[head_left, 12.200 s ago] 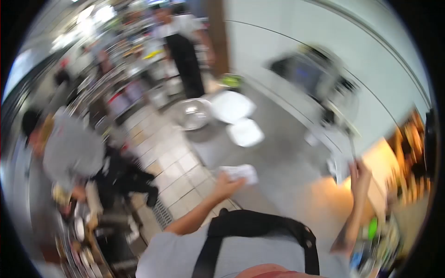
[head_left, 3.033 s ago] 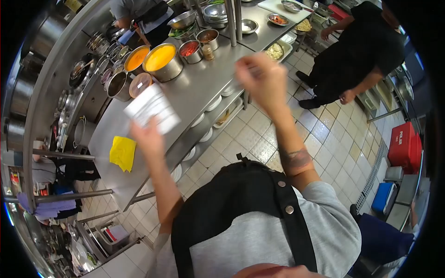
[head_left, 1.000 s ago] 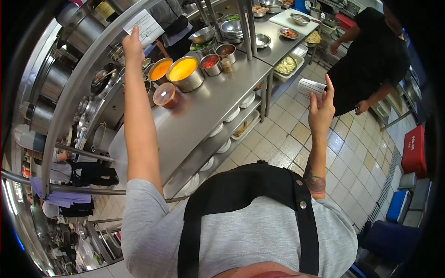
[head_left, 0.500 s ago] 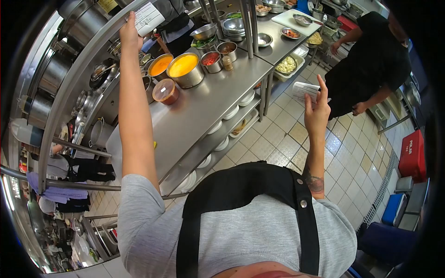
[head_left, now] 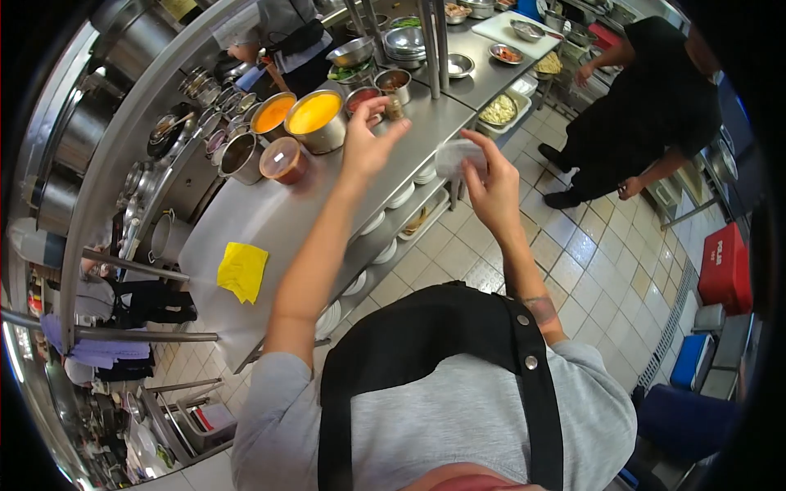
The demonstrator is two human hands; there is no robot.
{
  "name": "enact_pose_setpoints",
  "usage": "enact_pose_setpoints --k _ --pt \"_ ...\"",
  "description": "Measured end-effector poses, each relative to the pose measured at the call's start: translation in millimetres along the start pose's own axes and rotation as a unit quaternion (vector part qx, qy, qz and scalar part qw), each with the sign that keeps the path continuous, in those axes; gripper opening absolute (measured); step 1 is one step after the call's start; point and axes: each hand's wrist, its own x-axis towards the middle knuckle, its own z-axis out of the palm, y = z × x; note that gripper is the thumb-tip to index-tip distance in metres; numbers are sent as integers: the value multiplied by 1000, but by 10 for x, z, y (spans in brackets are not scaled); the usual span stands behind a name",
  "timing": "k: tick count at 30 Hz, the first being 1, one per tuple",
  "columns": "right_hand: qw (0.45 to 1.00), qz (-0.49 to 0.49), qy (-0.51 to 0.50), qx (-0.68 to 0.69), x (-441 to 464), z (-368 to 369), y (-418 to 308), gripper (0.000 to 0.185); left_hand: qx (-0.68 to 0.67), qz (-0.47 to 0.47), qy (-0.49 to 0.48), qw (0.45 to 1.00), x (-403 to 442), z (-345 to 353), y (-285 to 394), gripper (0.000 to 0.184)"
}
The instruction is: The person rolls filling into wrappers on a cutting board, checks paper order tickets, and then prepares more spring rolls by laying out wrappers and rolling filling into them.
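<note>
My left hand (head_left: 370, 147) is raised over the steel counter (head_left: 327, 209), fingers apart and holding nothing. It hovers in front of the pot of red food (head_left: 358, 99) and a small jar (head_left: 394, 109), partly covering them. In my right hand (head_left: 494, 192), a white printed paper slip (head_left: 460, 157) is pinched between thumb and fingers, blurred by motion. Close to my left hand stand a pot of yellow liquid (head_left: 314, 112), a pot of orange liquid (head_left: 273, 114) and a lidded plastic tub of reddish-brown sauce (head_left: 284, 160). A pale slip (head_left: 235, 28) shows at the overhead rail.
A yellow cloth (head_left: 242, 272) lies on the near end of the counter. Stacked plates (head_left: 385, 250) sit on the shelf below. At the right stands a person in black (head_left: 630, 106); another person (head_left: 288, 37) is behind the counter. A red cooler (head_left: 725, 268) is on the far right.
My left hand has let go of a slip at the overhead rail and come down rightward, toward my right hand. My right hand has moved left with its slip. The yellow cloth now shows fully.
</note>
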Motion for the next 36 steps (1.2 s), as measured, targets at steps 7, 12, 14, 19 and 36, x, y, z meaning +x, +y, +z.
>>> enact_pose_setpoints --k 7,12,14,19,36 --pt "988 -142 64 -17 92 530 -190 38 -187 72 150 968 -677 440 179 6" --pt "979 -82 170 79 300 417 -168 35 -94 188 288 934 -680 79 444 6" --pt "993 -55 87 60 192 410 -344 32 -41 172 250 952 -698 118 368 6" --pt "956 32 20 290 215 489 -172 48 -105 98 286 947 -770 27 104 11" --pt "917 140 -124 352 59 570 -11 59 -133 -33 85 987 -965 100 -162 17"
